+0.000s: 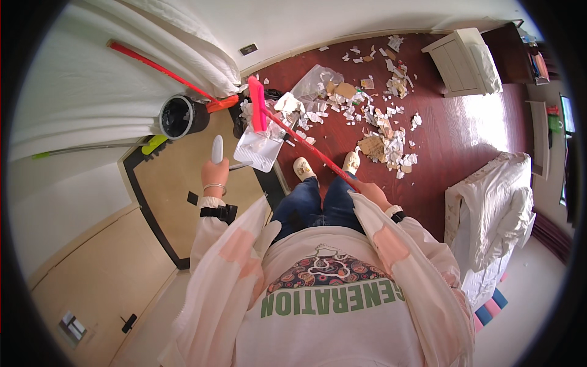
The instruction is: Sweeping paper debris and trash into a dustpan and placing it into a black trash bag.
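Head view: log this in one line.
left hand: gripping white dustpan; right hand: gripping pink-headed broom; broom head: overlaps dustpan in view, contact unclear; paper scraps: on wood floor

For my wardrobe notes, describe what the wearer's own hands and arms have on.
The left hand is ungloved, with a thin bracelet and a bulky black strap around a pale sleeve. The right hand is ungloved, with a black band.
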Motion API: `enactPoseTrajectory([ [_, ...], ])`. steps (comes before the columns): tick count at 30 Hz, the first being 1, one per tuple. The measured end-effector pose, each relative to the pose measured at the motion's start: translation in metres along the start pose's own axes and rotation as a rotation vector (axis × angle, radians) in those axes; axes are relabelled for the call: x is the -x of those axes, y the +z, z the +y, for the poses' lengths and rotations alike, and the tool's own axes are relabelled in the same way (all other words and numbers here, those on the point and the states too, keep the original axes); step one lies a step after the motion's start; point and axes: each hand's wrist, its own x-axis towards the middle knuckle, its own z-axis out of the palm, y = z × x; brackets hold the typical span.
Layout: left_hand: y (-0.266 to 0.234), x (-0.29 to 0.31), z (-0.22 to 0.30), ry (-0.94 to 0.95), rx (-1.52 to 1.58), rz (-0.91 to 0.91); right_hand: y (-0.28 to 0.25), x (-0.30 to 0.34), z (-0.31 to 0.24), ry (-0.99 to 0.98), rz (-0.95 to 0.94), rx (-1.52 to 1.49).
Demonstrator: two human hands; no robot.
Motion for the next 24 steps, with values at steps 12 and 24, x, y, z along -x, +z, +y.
enactPoseTrajectory([
  [12,-0.003,0.023,-0.007,-0.031,-0.082,-0.015,0.024,-0.02,-0.01,0.044,0.122,0.104],
  [24,-0.022,0.079,-0.036,-0.152,0.09,0.019,-0.005,0.02,-0.016,0.006,-0.055,0.086],
])
